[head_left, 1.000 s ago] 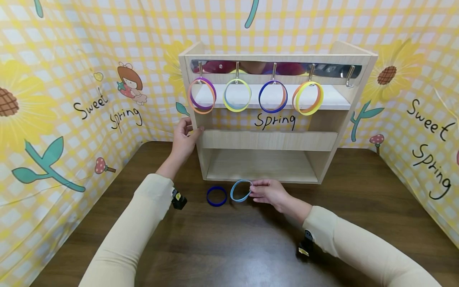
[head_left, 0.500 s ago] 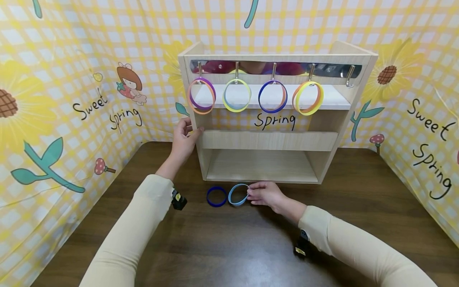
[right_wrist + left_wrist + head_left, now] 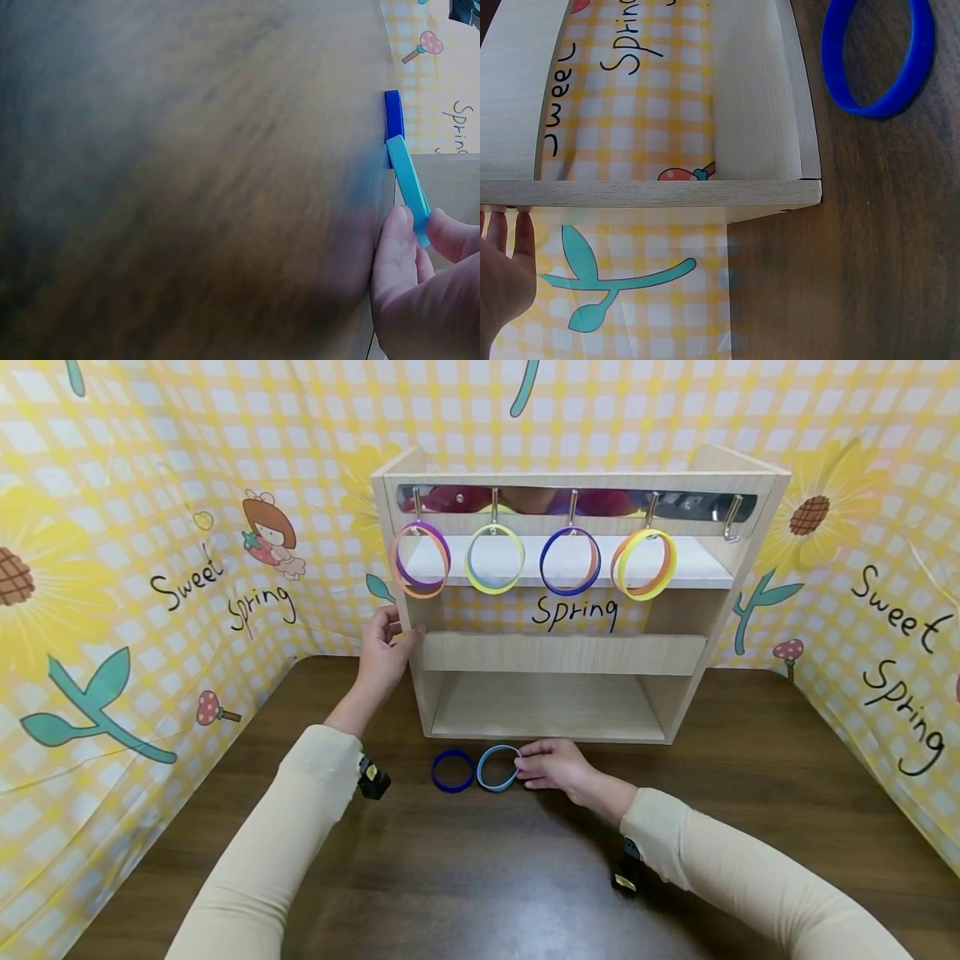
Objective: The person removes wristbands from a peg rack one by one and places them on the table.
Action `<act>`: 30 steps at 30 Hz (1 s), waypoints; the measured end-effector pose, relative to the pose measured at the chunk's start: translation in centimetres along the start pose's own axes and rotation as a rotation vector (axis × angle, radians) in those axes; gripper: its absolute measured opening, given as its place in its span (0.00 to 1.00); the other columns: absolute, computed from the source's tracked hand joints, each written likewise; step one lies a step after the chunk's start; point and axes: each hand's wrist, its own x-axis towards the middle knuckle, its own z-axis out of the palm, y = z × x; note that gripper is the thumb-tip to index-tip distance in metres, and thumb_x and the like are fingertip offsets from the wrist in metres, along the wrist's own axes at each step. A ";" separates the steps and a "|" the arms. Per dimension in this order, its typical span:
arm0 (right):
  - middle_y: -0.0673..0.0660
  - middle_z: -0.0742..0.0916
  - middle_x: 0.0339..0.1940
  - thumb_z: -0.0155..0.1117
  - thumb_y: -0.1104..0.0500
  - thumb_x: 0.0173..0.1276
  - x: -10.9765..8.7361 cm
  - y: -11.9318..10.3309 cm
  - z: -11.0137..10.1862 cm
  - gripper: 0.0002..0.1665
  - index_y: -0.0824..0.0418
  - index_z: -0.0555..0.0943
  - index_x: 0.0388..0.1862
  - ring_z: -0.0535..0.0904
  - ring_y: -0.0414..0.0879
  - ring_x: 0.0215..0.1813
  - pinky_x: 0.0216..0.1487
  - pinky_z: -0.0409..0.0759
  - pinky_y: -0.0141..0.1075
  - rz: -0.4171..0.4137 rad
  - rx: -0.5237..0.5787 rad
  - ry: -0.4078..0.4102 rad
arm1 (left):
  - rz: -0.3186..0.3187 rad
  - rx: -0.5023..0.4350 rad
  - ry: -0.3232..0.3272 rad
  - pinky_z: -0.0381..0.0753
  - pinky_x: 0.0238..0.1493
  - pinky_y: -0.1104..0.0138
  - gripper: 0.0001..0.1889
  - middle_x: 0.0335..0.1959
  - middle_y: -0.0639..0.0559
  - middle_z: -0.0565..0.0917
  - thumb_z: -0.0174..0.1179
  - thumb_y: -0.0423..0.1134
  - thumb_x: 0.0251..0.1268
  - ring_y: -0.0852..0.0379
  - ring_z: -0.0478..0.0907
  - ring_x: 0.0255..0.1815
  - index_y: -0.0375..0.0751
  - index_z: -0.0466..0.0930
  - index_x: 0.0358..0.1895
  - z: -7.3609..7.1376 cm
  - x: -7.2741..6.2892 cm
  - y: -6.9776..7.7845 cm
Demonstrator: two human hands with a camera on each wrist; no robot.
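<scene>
My right hand [image 3: 558,767] pinches a light blue silicone wristband [image 3: 483,777] between thumb and fingertips. In the right wrist view, this light blue wristband [image 3: 409,176] leans at a slant, one end overlapping the dark blue wristband [image 3: 394,116]. Flat on the brown table lies that dark blue wristband [image 3: 435,768], just left of the held one. My left hand [image 3: 384,647] touches the left side panel of a pale wooden shelf unit [image 3: 566,653]; in the left wrist view its fingertips [image 3: 523,225] press the panel's outer face.
Pairs of coloured wristbands, including a purple and orange pair [image 3: 447,560] and a yellow and orange pair [image 3: 672,568], hang from hooks on a metal rail [image 3: 611,502]. The rightmost hook [image 3: 732,518] holds none. A yellow checked cloth [image 3: 330,410] encloses the table [image 3: 420,877].
My right hand has moved slightly left and down, lowering the light blue wristband close beside the dark blue one. The left hand stays where it was on the shelf panel.
</scene>
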 end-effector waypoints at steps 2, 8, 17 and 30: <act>0.68 0.85 0.44 0.62 0.70 0.66 0.0 0.0 0.1 0.20 0.79 0.74 0.54 0.84 0.47 0.38 0.40 0.84 0.40 -0.001 -0.012 0.013 | 0.000 0.000 0.000 0.76 0.43 0.69 0.20 0.45 0.54 0.74 0.59 0.27 0.63 0.57 0.74 0.47 0.22 0.68 0.56 0.0 0.0 0.0; 0.67 0.86 0.42 0.62 0.71 0.65 -0.1 -0.2 0.3 0.19 0.78 0.75 0.53 0.84 0.48 0.38 0.39 0.84 0.41 -0.011 -0.058 0.044 | -0.001 -0.001 -0.001 0.75 0.43 0.68 0.20 0.50 0.40 0.75 0.58 0.27 0.63 0.56 0.73 0.47 0.21 0.67 0.56 0.0 0.1 0.0; 0.66 0.87 0.39 0.64 0.71 0.64 0.0 -0.1 0.4 0.18 0.77 0.77 0.52 0.84 0.47 0.36 0.37 0.84 0.41 -0.026 -0.122 0.061 | 0.000 -0.005 0.005 0.75 0.43 0.68 0.19 0.50 0.41 0.75 0.59 0.26 0.63 0.58 0.73 0.47 0.23 0.68 0.55 0.1 0.1 -0.1; 0.63 0.87 0.33 0.64 0.71 0.64 -0.3 -0.4 0.6 0.15 0.76 0.79 0.49 0.85 0.48 0.35 0.35 0.84 0.42 -0.036 -0.195 0.074 | 0.002 -0.006 0.002 0.75 0.43 0.69 0.21 0.55 0.27 0.71 0.58 0.26 0.63 0.59 0.73 0.46 0.19 0.67 0.56 0.1 0.0 0.1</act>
